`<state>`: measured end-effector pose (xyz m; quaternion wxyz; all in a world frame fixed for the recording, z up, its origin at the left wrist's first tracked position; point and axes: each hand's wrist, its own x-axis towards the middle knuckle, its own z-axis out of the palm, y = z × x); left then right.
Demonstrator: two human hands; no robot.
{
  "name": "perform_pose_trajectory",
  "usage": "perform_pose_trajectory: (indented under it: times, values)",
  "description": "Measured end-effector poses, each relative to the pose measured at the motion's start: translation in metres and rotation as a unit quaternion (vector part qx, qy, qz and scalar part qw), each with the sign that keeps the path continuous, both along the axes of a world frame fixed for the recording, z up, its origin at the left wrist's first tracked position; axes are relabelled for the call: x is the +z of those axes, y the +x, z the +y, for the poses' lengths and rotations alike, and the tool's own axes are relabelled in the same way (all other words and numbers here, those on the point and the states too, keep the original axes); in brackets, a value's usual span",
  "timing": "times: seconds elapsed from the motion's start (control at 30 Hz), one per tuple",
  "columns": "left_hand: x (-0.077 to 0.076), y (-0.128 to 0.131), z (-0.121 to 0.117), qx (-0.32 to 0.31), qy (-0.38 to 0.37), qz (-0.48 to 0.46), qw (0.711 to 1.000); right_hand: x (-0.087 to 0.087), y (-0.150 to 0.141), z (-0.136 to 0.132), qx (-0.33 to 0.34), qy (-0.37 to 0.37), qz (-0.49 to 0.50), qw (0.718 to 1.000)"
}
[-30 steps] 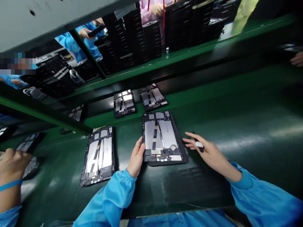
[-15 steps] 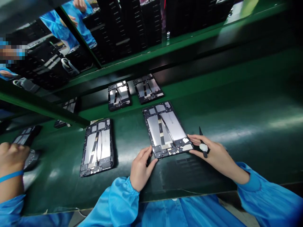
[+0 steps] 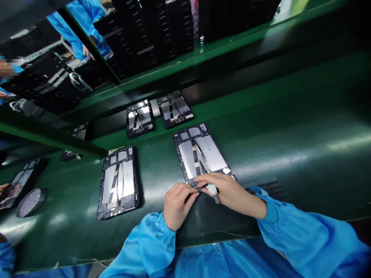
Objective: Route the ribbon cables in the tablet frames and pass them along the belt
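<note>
An opened tablet lies on the green bench, its silver battery plates and dark ribbon cables showing. My left hand is closed at its near left corner, finger and thumb pinched on the edge. Over the near edge, my right hand has its fingertips bent down close to the left ones. A slim dark tool with a white wrapped part sits in the right hand; its tip is hidden. Both hands cover most of the tablet's near end, so what the fingertips touch there is unclear.
Another opened tablet lies to the left. Two more, one tablet and its neighbour, lie at the back. A round ribbed object stands far left, near a co-worker's hand. A green post slants across the left side.
My right hand has moved left from the tablet's right corner to its near edge, beside my left hand. The co-worker's arm at far left has drawn back, leaving the round object uncovered.
</note>
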<state>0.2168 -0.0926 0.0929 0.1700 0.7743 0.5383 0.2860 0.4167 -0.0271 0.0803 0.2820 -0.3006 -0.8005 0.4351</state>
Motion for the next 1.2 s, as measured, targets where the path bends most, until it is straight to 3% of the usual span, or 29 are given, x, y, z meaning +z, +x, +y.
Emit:
perform_pose_trajectory:
  times: [0.23, 0.43, 0.57, 0.83, 0.93, 1.2]
  values:
    - [0.002, 0.001, 0.005, -0.004, -0.025, -0.035, 0.999, 0.006, -0.004, 0.005, -0.003, -0.073, 0.026, 0.997]
    - [0.006, -0.004, 0.002, 0.011, -0.044, 0.002, 0.999, 0.005, -0.004, 0.003, -0.022, -0.050, 0.033, 0.998]
    - [0.010, -0.003, 0.001, 0.039, -0.091, -0.038, 0.994, 0.002, -0.006, 0.000, -0.038, -0.036, 0.039, 0.998]
    - [0.003, 0.002, 0.005, 0.106, -0.230, -0.187, 0.949, -0.001, -0.007, -0.001, -0.037, -0.009, 0.017, 0.999]
    - [0.005, 0.001, 0.006, 0.104, -0.261, -0.229, 0.932, -0.001, -0.007, -0.002, -0.037, -0.015, 0.009, 0.999]
    - [0.012, -0.007, 0.007, 0.037, -0.124, -0.095, 0.987, -0.003, -0.007, -0.003, -0.037, -0.009, 0.010, 0.999]
